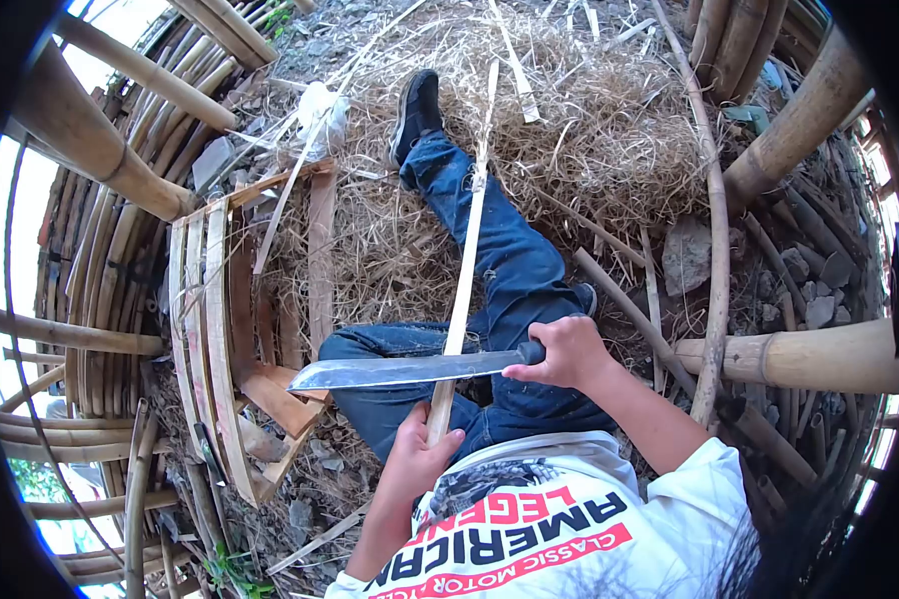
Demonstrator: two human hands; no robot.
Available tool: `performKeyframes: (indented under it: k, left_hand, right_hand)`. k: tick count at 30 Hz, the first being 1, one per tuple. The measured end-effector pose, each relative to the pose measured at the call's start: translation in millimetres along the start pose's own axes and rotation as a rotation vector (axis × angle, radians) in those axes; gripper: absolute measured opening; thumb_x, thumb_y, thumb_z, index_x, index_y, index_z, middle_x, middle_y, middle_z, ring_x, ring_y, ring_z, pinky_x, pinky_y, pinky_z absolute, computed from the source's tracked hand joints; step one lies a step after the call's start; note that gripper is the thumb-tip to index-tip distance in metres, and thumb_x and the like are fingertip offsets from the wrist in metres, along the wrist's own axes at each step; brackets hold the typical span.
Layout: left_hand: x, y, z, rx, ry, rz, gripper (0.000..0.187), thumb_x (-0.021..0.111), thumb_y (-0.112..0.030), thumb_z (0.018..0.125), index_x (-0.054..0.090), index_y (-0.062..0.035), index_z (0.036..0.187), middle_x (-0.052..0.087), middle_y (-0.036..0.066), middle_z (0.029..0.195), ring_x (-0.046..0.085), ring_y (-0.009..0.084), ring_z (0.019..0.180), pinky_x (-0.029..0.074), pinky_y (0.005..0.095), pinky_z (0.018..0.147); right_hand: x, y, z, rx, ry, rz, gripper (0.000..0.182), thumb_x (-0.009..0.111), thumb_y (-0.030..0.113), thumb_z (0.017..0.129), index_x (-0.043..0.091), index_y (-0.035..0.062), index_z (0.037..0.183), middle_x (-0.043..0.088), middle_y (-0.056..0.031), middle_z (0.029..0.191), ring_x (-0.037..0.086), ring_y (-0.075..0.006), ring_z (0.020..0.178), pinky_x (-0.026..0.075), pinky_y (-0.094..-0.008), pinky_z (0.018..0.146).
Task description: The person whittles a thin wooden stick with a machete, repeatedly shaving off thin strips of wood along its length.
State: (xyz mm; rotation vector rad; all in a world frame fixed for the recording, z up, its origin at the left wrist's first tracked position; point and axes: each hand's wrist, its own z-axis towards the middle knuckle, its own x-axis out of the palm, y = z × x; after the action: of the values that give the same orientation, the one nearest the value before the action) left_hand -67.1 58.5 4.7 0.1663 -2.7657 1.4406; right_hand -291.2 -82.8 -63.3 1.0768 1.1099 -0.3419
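Observation:
My right hand (567,352) is closed round the dark handle of a machete (410,369), whose broad blade points left across my lap. Under the blade runs a long pale bamboo strip (466,262), reaching from my lap out past my shin to a frayed far end. My left hand (419,446) grips the strip's near end, thumb on top. The blade crosses over the strip a little beyond my left hand. My legs in blue jeans (514,260) lie beneath both, one stretched forward, the other bent.
A broken wooden crate (217,339) stands at my left. Curly bamboo shavings (589,130) cover the ground ahead. Bamboo poles (799,356) stick in from the right, near a long thin pole (714,200) and a grey rock (687,256). A white plastic bag (322,118) lies beyond the crate.

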Motion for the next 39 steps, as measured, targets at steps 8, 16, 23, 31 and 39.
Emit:
performKeyframes:
  k: [8, 16, 23, 31, 39]
  left_hand:
    - [-4, -16, 7, -0.045, -0.021, 0.1, 0.035, 0.067, -0.006, 0.085, 0.045, 0.0037, 0.111, 0.049, -0.004, 0.061, 0.044, 0.0021, 0.044, 0.032, 0.0197, 0.038]
    - [-2, -30, 18, -0.14, -0.003, 0.057, 0.034, 0.068, -0.006, 0.085, 0.045, 0.0032, 0.108, 0.05, -0.003, 0.062, 0.046, 0.0025, 0.045, 0.033, 0.02, 0.039]
    - [-3, -39, 16, -0.162, 0.005, 0.095, 0.032, 0.067, -0.007, 0.087, 0.046, 0.0022, 0.109, 0.05, -0.003, 0.066, 0.046, 0.0027, 0.053, 0.032, 0.0213, 0.044]
    - [-2, -49, -14, -0.211, 0.0, -0.029, 0.032, 0.069, -0.009, 0.087, 0.046, -0.0006, 0.106, 0.053, -0.001, 0.075, 0.049, 0.0031, 0.065, 0.039, 0.0216, 0.052]
    - [5, -49, 10, -0.131, 0.025, 0.306, 0.034, 0.07, -0.017, 0.088, 0.048, 0.0013, 0.106, 0.055, 0.004, 0.075, 0.052, 0.0084, 0.067, 0.044, 0.026, 0.057]
  right_hand:
    - [5, -9, 13, -0.061, -0.052, 0.018, 0.077, 0.061, 0.082, 0.064, 0.05, 0.0065, 0.057, 0.053, -0.0106, 0.048, 0.06, -0.0301, 0.047, 0.048, -0.0386, 0.047]
    - [3, -25, 26, -0.072, -0.104, 0.028, 0.078, 0.061, 0.082, 0.064, 0.047, 0.0066, 0.057, 0.051, -0.0095, 0.048, 0.058, -0.0296, 0.045, 0.046, -0.0377, 0.045]
    - [1, -29, 31, -0.047, -0.076, 0.053, 0.077, 0.062, 0.082, 0.062, 0.052, 0.0058, 0.061, 0.053, -0.0105, 0.051, 0.059, -0.0302, 0.049, 0.047, -0.0379, 0.049]
    - [-30, -100, 51, 0.583, -0.053, -0.028, 0.071, 0.061, 0.073, 0.074, 0.067, 0.0023, 0.073, 0.064, -0.0193, 0.064, 0.067, -0.0361, 0.066, 0.053, -0.046, 0.063]
    - [-23, -59, 31, 0.325, -0.04, 0.067, 0.068, 0.067, 0.07, 0.072, 0.066, 0.0022, 0.074, 0.063, -0.0233, 0.066, 0.066, -0.0394, 0.068, 0.053, -0.0473, 0.065]
